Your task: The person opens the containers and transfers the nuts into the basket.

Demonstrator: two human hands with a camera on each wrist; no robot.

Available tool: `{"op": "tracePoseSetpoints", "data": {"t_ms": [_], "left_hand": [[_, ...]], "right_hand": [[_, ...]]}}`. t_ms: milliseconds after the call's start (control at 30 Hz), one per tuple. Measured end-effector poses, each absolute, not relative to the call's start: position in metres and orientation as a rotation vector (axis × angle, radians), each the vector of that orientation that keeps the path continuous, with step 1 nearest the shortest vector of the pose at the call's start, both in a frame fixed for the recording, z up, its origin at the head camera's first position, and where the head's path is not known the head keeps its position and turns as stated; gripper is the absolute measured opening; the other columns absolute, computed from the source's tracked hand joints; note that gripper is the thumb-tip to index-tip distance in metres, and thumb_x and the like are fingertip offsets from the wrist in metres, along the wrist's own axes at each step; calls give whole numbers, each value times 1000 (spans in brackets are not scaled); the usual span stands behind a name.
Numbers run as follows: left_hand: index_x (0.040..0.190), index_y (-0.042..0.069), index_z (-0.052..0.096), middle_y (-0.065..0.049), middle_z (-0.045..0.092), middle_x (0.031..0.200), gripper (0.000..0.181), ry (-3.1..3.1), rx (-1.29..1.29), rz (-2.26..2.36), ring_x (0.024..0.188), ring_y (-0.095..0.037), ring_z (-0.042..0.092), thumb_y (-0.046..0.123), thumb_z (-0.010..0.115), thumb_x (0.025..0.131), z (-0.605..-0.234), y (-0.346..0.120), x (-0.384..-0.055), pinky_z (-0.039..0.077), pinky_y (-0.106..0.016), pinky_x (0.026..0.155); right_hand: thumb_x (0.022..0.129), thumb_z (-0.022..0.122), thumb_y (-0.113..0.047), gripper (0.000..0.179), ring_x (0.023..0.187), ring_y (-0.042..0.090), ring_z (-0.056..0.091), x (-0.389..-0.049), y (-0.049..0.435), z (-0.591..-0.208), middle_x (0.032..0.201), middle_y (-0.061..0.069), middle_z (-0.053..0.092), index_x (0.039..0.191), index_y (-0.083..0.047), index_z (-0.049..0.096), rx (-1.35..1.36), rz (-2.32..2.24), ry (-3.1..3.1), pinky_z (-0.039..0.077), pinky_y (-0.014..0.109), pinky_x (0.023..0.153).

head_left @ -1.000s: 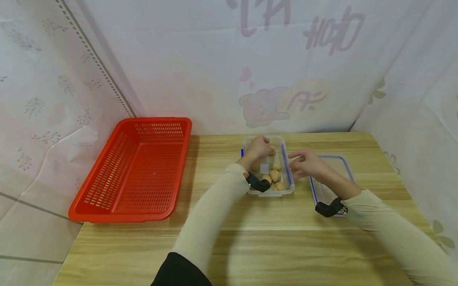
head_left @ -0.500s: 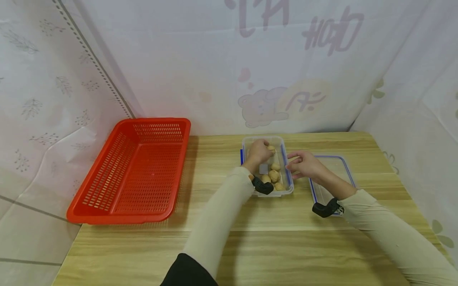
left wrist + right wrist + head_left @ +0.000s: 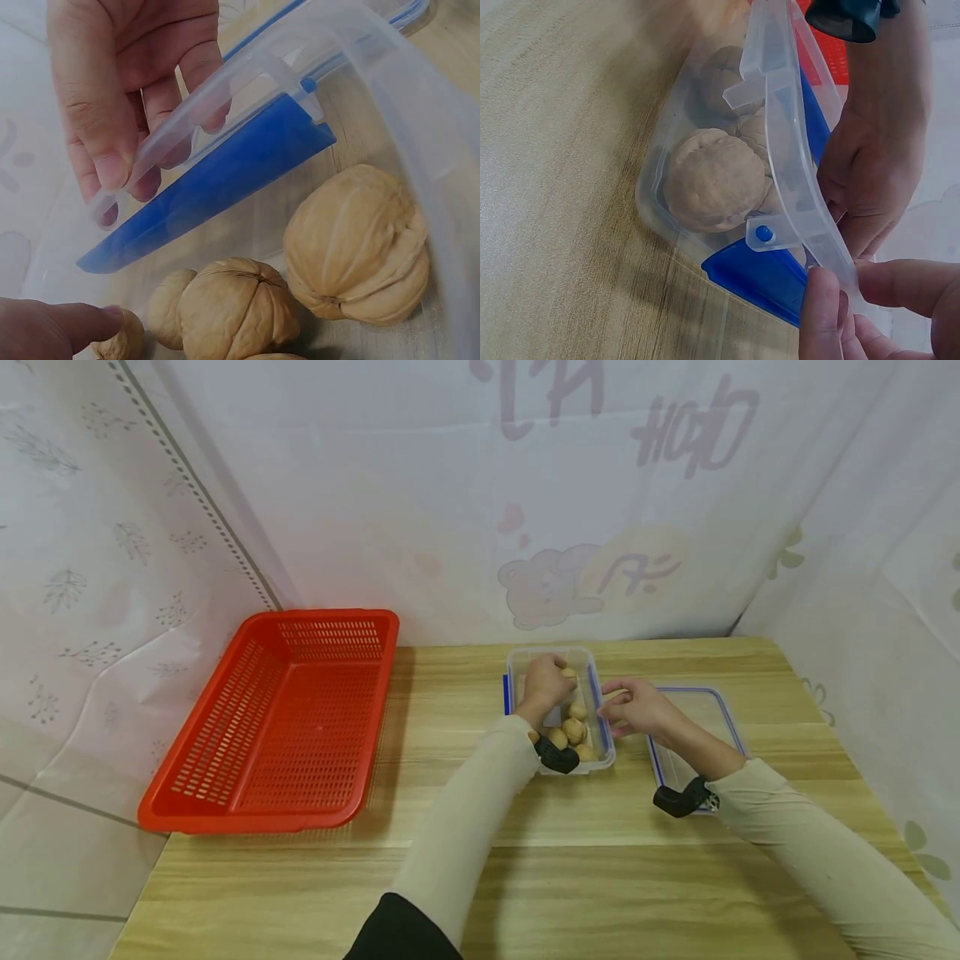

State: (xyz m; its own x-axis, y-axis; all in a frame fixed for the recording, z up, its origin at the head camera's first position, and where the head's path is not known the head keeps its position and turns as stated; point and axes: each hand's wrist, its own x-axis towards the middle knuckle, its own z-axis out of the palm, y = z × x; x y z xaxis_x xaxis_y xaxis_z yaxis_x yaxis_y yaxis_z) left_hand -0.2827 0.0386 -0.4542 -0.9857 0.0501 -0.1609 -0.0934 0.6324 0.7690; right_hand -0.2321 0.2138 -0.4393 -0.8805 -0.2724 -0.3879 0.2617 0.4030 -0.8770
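A clear plastic container (image 3: 604, 729) with blue clip flaps stands near the table's back edge. Several walnuts (image 3: 574, 731) lie inside it, also visible as large walnuts (image 3: 356, 244) in the left wrist view. My left hand (image 3: 545, 682) reaches down into the container, fingers curled over a walnut near the far end. A fingertip touches that small-looking walnut (image 3: 124, 341) in the left wrist view; the other fingers' contact is hidden. At the container's right side, my right hand (image 3: 637, 707) pinches the rim, thumb and fingers (image 3: 823, 304) on either side of it.
A red perforated plastic basket (image 3: 315, 718) stands on the left of the wooden table (image 3: 615, 885). The container's clear lid (image 3: 701, 710) with a blue seal lies to the right, partly under my right hand and wrist. Printed cloth (image 3: 420, 485) hangs behind.
My left wrist has shifted slightly right while the fingers stay over the walnut. My right hand has moved a little left and now holds the rim. The head view has tilted slightly.
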Motion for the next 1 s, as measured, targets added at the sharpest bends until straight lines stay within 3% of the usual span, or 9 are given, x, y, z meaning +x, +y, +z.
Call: {"op": "tracePoseSetpoints", "data": {"t_ms": [400, 1000], "left_hand": [[114, 6, 71, -8, 71, 115, 25, 2715, -41, 1243, 104, -23, 66, 5, 76, 89, -458, 40, -282, 54, -31, 89], [112, 8, 71, -7, 69, 112, 26, 2667, -15, 1256, 100, -21, 64, 7, 78, 87, -463, 37, -289, 52, -29, 85]], "right_hand": [[101, 58, -2, 47, 90, 22, 64, -232, 213, -438, 114, 26, 61, 142, 11, 38, -11, -1489, 2198, 62, 35, 73], [101, 58, -2, 48, 89, 22, 63, -234, 210, -438, 109, 18, 60, 143, 10, 37, 21, -1461, 2206, 62, 34, 73]]}}
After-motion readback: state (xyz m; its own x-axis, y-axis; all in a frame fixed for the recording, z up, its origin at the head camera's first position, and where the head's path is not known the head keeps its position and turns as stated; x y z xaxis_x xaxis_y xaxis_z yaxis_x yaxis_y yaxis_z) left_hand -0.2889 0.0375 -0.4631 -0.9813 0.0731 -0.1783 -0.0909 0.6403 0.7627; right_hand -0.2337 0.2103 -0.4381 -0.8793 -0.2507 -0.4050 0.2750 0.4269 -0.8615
